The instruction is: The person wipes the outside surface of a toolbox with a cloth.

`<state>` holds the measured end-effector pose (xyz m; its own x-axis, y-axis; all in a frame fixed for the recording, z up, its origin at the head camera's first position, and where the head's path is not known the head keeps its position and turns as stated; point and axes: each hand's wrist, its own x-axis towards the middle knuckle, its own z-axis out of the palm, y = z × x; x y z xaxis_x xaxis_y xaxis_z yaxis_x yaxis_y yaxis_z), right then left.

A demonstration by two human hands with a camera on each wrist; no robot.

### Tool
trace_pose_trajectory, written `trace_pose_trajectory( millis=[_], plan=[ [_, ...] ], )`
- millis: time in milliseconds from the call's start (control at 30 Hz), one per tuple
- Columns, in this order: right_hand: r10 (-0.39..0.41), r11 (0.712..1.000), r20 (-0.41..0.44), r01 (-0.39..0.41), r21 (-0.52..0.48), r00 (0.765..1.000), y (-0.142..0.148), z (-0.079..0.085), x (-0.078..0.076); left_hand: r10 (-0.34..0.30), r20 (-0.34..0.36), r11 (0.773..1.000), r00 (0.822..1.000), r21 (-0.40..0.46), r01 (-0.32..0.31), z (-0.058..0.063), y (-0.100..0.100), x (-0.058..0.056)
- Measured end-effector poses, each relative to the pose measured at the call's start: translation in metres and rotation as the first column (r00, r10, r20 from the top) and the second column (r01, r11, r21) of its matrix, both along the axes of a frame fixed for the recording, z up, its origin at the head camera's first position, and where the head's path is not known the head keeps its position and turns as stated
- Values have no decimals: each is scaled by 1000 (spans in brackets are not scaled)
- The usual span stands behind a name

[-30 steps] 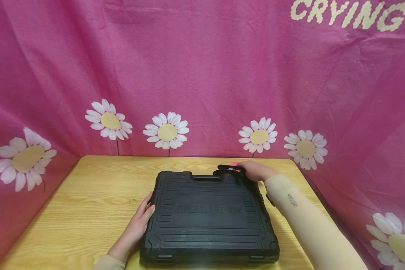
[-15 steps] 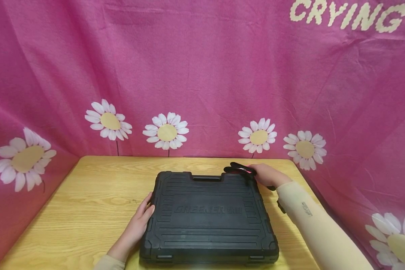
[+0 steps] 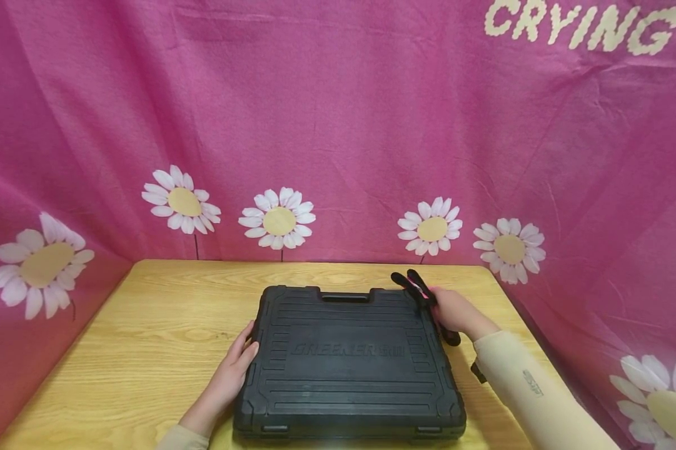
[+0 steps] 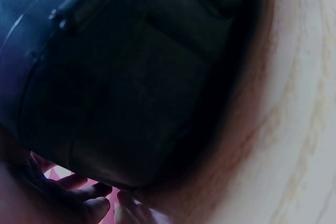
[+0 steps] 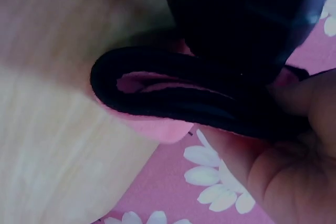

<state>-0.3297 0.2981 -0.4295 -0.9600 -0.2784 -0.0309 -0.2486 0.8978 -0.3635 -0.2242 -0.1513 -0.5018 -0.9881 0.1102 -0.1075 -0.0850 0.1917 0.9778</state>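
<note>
A black hard plastic case [image 3: 343,350] lies flat on the wooden table, with raised "GREENER" lettering on its lid. My left hand [image 3: 233,369] holds its left side, thumb at the upper edge and fingers along the wall. In the left wrist view, the fingertips [image 4: 97,192] show beside the dark case wall [image 4: 115,87]. At the case's far right corner my right hand [image 3: 456,311] grips a folded pink cloth item with black edging [image 3: 419,287], which hangs over the case's right edge. A close view shows its black-rimmed loop [image 5: 157,85] with pink inside; its exact kind is unclear.
The wooden table [image 3: 157,325] extends left of and behind the case. A pink curtain [image 3: 338,137] printed with daisies surrounds its back and sides. The case's handle [image 3: 345,298] faces the far side, its latches [image 3: 274,429] the near side.
My right hand has moved right and nearer along the case's far right corner, turning the black-edged pink cloth item over the right edge. The left hand and case have stayed in place.
</note>
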Motion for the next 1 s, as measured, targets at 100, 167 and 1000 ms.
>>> trace_pose_trajectory(
  millis=[100, 167, 1000],
  plan=[
    [4, 1000, -49, -4, 1, 999, 0, -4, 10, 6, 7, 1000, 1000, -19, -6, 0, 0, 0],
    [-3, 1000, -58, 2, -9, 998, 0, -6, 16, 7, 6, 1000, 1000, -27, -7, 0, 0, 0],
    [-140, 989, -54, 138, -47, 989, -8, -14, 25, 13, -8, 999, 1000, -30, -13, -1, -1, -2]
  ],
)
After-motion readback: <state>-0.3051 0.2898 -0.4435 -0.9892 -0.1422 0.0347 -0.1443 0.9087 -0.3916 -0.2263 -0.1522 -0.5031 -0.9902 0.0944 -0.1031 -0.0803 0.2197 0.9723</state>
